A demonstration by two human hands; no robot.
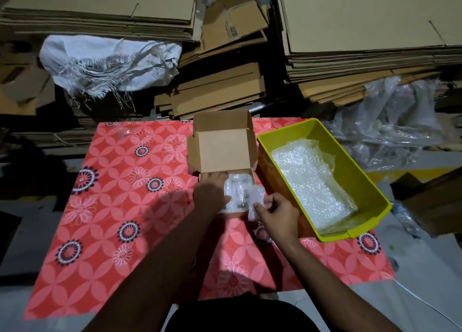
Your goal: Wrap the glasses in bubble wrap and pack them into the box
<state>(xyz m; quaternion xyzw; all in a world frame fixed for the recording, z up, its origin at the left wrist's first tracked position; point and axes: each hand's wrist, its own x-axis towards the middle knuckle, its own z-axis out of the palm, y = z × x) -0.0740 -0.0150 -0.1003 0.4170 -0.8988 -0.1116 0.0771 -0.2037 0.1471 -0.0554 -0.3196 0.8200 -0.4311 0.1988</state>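
A small brown cardboard box [221,151] stands open on the red flowered cloth, lid tipped back. Inside its tray lies a bundle of bubble wrap [237,190] with dark shapes of glasses showing through. My left hand [210,194] rests on the box's left side and presses on the bundle, covering part of it. My right hand [276,213] pinches the loose end of the bubble wrap [257,199] at the box's right front corner. What the wrap holds is too blurred to make out in detail.
A yellow-green plastic bin [362,181] with bubble wrap sheets [310,179] stands right of the box. The red cloth [120,206] covers the table. Stacks of flat cardboard [362,31], a white woven sack [107,61] and clear plastic bags [390,121] lie behind.
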